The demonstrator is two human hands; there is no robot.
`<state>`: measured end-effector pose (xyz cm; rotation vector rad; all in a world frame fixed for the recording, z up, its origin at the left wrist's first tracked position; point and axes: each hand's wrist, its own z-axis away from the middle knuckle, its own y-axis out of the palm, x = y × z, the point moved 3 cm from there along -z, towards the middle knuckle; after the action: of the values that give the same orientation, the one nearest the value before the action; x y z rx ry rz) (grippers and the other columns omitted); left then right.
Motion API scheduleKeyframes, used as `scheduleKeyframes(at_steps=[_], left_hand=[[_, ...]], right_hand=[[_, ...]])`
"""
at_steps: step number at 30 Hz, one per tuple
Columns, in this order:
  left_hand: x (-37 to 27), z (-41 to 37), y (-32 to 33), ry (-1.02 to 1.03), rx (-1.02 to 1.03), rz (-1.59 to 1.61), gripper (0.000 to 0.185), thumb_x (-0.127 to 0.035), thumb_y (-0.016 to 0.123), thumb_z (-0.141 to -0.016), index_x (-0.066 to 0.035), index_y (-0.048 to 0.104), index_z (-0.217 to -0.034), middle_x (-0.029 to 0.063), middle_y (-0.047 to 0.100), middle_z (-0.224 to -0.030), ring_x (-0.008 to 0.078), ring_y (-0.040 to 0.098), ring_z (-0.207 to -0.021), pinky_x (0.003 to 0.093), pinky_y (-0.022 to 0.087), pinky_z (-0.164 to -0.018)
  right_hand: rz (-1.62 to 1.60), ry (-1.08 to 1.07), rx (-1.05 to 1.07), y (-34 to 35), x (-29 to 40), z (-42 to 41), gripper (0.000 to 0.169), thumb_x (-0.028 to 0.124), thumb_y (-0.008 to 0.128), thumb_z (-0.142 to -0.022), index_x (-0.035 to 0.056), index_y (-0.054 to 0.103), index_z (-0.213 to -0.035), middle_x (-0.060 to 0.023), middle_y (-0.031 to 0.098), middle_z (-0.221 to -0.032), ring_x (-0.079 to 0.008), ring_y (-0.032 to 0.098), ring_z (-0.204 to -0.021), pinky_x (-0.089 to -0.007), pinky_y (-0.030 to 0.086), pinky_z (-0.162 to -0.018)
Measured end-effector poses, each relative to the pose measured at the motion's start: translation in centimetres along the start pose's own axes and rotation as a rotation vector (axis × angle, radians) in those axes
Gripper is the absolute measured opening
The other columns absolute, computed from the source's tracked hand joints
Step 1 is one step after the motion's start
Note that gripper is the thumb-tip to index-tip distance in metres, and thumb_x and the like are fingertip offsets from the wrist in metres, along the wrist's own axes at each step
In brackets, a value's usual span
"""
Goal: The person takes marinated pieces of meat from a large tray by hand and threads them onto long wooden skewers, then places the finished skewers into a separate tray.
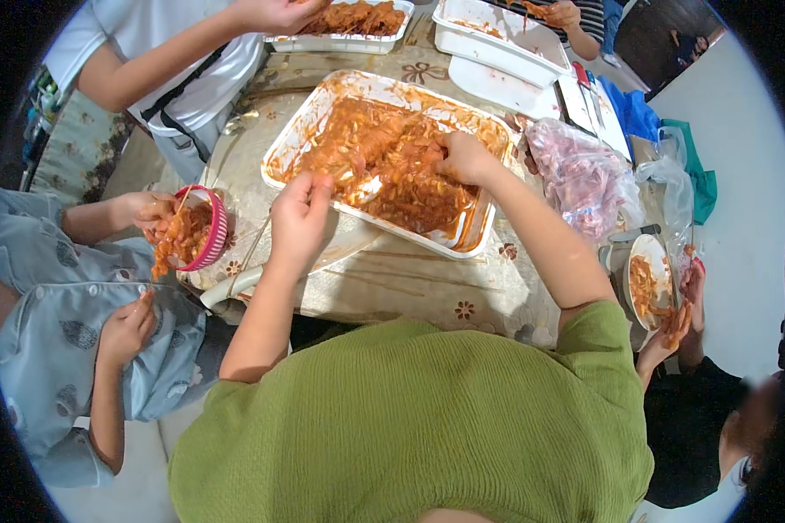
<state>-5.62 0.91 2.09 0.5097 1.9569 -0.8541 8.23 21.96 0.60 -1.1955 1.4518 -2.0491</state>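
A white plastic tray in front of me contains meat pieces coated in orange-red marinade, with pale slices among them. My right hand reaches in from the right, its fingertips closed on some of this meat. At the tray's near left corner is my left hand, thumb and fingers brought together over the rim. Whether something thin is pinched there is hidden. A thin wooden skewer lies just left of that hand.
People work around the table. At left, one threads meat from a pink basket; at right, another holds a bowl. More white trays stand at the back. Bagged raw meat, a red-handled knife and a black-handled knife lie right.
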Motion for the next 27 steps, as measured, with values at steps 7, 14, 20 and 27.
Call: scheduleKeyframes(at_steps=[7, 14, 20, 27], left_hand=[[-0.4, 0.0, 0.1, -0.028, 0.015, -0.029, 0.019, -0.015, 0.049, -0.077, 0.001, 0.048, -0.068, 0.0069, 0.048, -0.059, 0.0116, 0.042, -0.056, 0.0238, 0.036, -0.053], [-0.5, 0.3, 0.1, -0.021, 0.019, 0.035, 0.018, -0.014, 0.050, -0.077, 0.001, 0.048, -0.067, 0.0035, 0.047, -0.059, 0.0083, 0.041, -0.057, 0.0221, 0.035, -0.053], [0.2, 0.2, -0.2, -0.051, 0.009, 0.100, 0.017, -0.012, 0.052, -0.075, 0.001, 0.049, -0.065, 0.0008, 0.047, -0.058, 0.0059, 0.039, -0.057, 0.0201, 0.034, -0.052], [-0.2, 0.3, -0.6, -0.047, 0.012, 0.109, 0.015, -0.010, 0.052, -0.075, 0.000, 0.049, -0.064, 0.0004, 0.048, -0.058, 0.0055, 0.039, -0.056, 0.0198, 0.034, -0.051]], right_hand=[[-0.891, 0.177, -0.048, -0.6, -1.0, 0.0, 0.015, 0.012, 0.049, -0.077, -0.0008, 0.052, -0.084, -0.0057, 0.056, -0.072, -0.0101, 0.051, -0.061, -0.0196, 0.041, -0.051], [-1.673, 0.216, -0.273, -1.2, -2.0, -0.1, 0.017, 0.001, 0.043, -0.079, -0.0088, 0.048, -0.092, -0.0097, 0.053, -0.079, -0.0114, 0.048, -0.062, -0.0167, 0.040, -0.050], [-1.634, 0.133, -0.205, -1.0, -2.5, -0.4, 0.017, 0.005, 0.044, -0.079, -0.0060, 0.049, -0.091, -0.0076, 0.052, -0.075, -0.0101, 0.042, -0.056, -0.0180, 0.038, -0.047], [-1.646, 0.136, -0.202, -0.8, -2.8, -0.6, 0.016, 0.006, 0.044, -0.079, -0.0054, 0.050, -0.089, -0.0070, 0.053, -0.075, -0.0094, 0.041, -0.055, -0.0188, 0.037, -0.047]])
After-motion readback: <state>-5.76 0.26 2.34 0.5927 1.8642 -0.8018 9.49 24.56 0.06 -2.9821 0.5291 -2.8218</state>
